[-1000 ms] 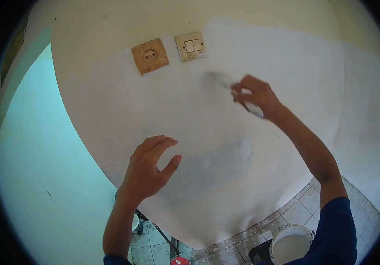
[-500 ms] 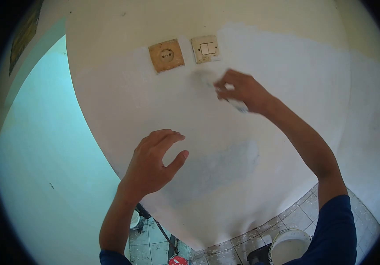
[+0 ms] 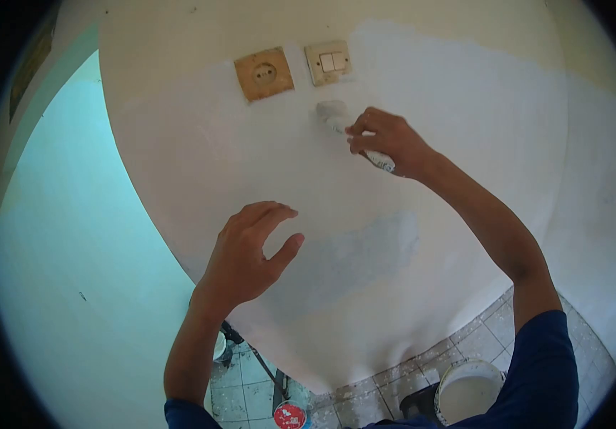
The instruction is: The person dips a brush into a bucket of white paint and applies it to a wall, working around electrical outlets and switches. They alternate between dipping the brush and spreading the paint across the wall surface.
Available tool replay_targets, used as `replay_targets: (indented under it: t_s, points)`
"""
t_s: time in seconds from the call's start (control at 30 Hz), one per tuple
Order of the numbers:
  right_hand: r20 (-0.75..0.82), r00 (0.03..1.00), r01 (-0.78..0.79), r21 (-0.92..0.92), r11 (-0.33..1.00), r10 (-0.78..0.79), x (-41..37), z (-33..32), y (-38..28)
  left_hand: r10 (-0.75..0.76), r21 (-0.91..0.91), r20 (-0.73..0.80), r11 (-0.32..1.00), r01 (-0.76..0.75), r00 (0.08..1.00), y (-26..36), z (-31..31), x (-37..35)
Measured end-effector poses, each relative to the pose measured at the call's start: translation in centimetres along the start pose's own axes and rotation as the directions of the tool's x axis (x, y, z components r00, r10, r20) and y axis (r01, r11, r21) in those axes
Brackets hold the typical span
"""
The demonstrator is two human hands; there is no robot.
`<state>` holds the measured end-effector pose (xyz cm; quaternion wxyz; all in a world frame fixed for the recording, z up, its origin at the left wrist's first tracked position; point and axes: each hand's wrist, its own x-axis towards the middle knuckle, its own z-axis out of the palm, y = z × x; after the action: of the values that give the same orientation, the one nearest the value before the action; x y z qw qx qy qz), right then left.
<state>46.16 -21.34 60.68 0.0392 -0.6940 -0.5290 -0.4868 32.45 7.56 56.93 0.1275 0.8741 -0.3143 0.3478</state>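
My right hand [image 3: 392, 141] is closed round the handle of a paintbrush [image 3: 334, 118]. The brush's bristles point up and left, at the wall [image 3: 308, 164], just below the light switch [image 3: 328, 62]. Whether they touch the wall surface cannot be told for certain. To the left of the switch is a stained, brownish wall socket [image 3: 264, 74]. My left hand [image 3: 252, 250] is lower left in front of the wall, thumb and fingers apart, holding nothing. A greyish damp-looking patch [image 3: 358, 264] shows on the wall to its right.
A bucket of whitish paint [image 3: 471, 390] stands on the speckled tiled floor [image 3: 365, 407] at lower right. At lower left are a small red-topped container [image 3: 290, 415], a white pot [image 3: 219, 346] and a dark pole. A bluish wall [image 3: 72, 250] lies at left.
The socket and switch appear slightly higher as the view has tilted down. The brush, blurred before, is now sharper, still in my right hand below the switch. My left hand keeps its pose.
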Motion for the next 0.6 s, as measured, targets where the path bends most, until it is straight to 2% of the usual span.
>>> replay_targets:
  t_s: [0.03,0.1,0.13,0.17,0.2,0.23,0.33,0.37,0.4,0.43,0.47,0.5,0.53,0.57,0.6]
  points:
    - [0.014,1.0,0.019,-0.011,1.0,-0.019,-1.7,2.0,0.5,0.0,-0.007,0.009,1.0,0.0,1.0,0.2,0.3,0.0]
    - [0.171,0.985,-0.005,0.016,1.0,0.003,-7.9,6.1,-1.9,0.002,0.0,0.024,1.0,-0.002,1.0,0.4,0.7,-0.2]
    - [0.362,0.888,-0.358,0.161,0.92,0.283,-10.2,7.0,-5.0,0.003,0.014,0.035,1.0,-0.004,0.999,0.4,0.7,-0.6]
    - [0.567,0.673,-0.677,0.214,0.704,0.475,-12.3,7.4,-7.6,0.008,0.027,0.043,1.0,-0.009,0.999,0.5,0.6,-1.0]
    - [0.549,0.794,-0.425,0.19,0.885,0.263,-15.1,8.0,-8.6,0.003,0.039,0.052,0.999,-0.006,0.999,0.6,0.5,-1.4]
    - [0.534,0.845,-0.129,0.159,0.979,0.025,-16.8,8.1,-9.2,0.001,0.053,0.061,0.999,-0.004,0.998,0.5,0.4,-1.6]
    - [0.257,0.961,-0.172,0.244,0.954,0.107,-17.3,6.4,-7.9,-0.013,0.066,0.068,0.998,0.009,0.998,0.0,0.5,-2.2]
    - [0.226,0.948,-0.264,0.159,0.951,0.225,-15.1,4.6,-6.8,-0.016,0.066,0.072,0.998,0.012,0.997,0.0,0.6,-2.1]
    - [0.034,0.971,-0.239,0.15,0.959,0.237,-13.1,3.4,-4.7,-0.014,0.047,0.069,0.999,0.011,0.998,0.1,0.9,-1.8]
    - [-0.095,0.989,-0.11,0.024,0.994,0.112,-10.4,0.8,-3.0,-0.012,0.027,0.065,1.0,0.01,0.998,0.2,1.4,-1.6]
    - [-0.185,0.975,-0.132,-0.041,0.99,0.123,-8.3,-0.2,-1.6,-0.004,0.003,0.058,1.0,0.004,0.998,-0.2,1.8,-1.3]
    - [-0.227,0.967,-0.139,-0.09,0.986,0.116,-7.6,-0.5,0.0,0.005,-0.002,0.071,1.0,-0.005,0.997,0.0,2.3,-1.2]
    - [-0.175,0.977,-0.136,-0.07,0.988,0.122,-8.5,0.5,0.3,0.013,-0.005,0.079,1.0,-0.012,0.997,0.2,2.7,-1.2]
    - [-0.122,0.985,-0.129,-0.05,0.99,0.122,-9.8,2.4,1.0,0.02,-0.007,0.084,1.0,-0.019,0.996,0.4,2.9,-1.2]
    - [0.025,0.984,-0.177,-0.051,0.983,0.178,-12.2,4.6,0.1,0.024,0.002,0.088,1.0,-0.024,0.996,0.3,2.9,-1.3]
